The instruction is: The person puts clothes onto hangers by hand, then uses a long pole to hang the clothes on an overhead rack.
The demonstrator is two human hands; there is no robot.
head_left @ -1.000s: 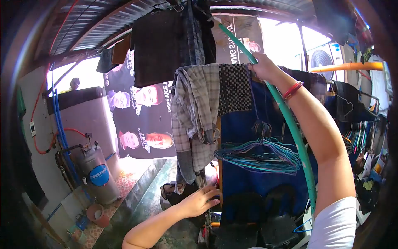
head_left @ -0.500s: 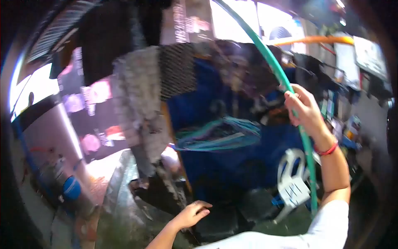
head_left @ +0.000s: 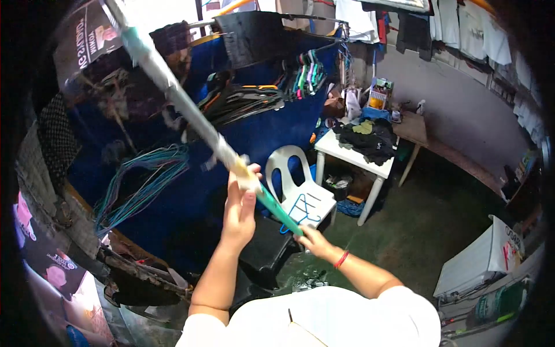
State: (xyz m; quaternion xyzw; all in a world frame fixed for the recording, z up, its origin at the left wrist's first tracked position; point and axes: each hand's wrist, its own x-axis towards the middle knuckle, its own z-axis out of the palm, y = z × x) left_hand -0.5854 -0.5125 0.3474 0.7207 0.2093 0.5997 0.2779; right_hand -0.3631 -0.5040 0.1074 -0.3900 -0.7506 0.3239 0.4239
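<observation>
A long pole [head_left: 199, 124], green near its lower end and greyish farther up, slants from my body to the upper left of the view. My left hand [head_left: 238, 217] is closed around it where the green part meets a pale yellowish section. Lower down, my right hand [head_left: 315, 240], with a red band at the wrist, grips the green end. Just behind the pole stands a white plastic chair [head_left: 315, 194] with a blue hanger [head_left: 300, 211] on its seat. The far end of the pole passes out of view.
Teal wire hangers [head_left: 144, 173] hang in a bunch against a blue wall panel [head_left: 191, 214]. Dark hangers [head_left: 243, 104] fill a rail above. A white table [head_left: 347, 151] holds dark clothes [head_left: 370, 141]. At lower right stands a white box-like object [head_left: 465, 269]. Shirts [head_left: 471, 32] hang at upper right.
My view has turned right. My left hand has risen from low down, where it was free, and now holds the pole. My right hand has come lower, still on the pole, which now slants left.
</observation>
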